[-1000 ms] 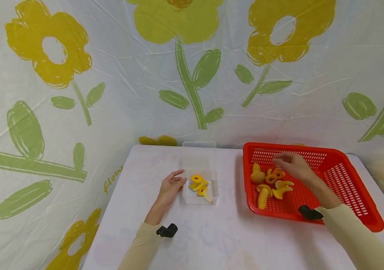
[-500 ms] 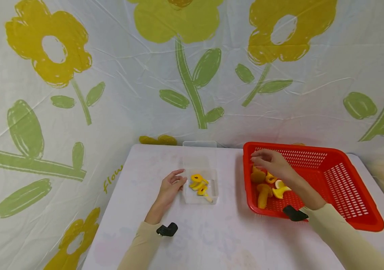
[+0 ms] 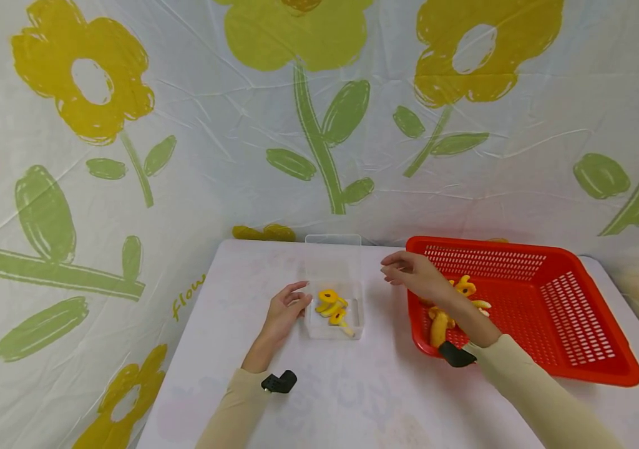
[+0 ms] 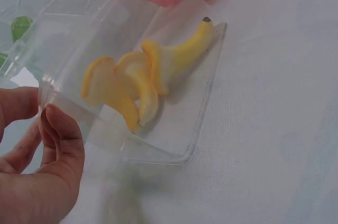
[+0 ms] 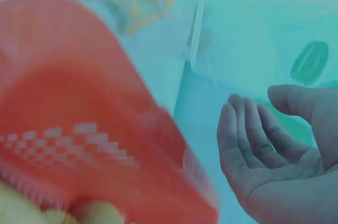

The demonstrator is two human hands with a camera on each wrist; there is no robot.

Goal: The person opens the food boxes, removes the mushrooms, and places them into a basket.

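My left hand pinches the left edge of a clear plastic box between thumb and fingers, as the left wrist view shows up close. Inside the box lie several yellow mushrooms, pale-stemmed, one with a dark tip. Its hinged lid stands open at the back. My right hand hangs over the left rim of a red basket, fingers loosely bent and holding nothing. More yellow mushrooms lie in the left part of the basket, some hidden under my right forearm.
The box and basket stand apart on a white-covered table. A flower-printed cloth rises behind and to the left. The basket's raised rim lies under my right wrist.
My right hand has moved left from over the mushrooms in the basket, past its left rim toward the box, with nothing in it. My left hand has stayed at the box.
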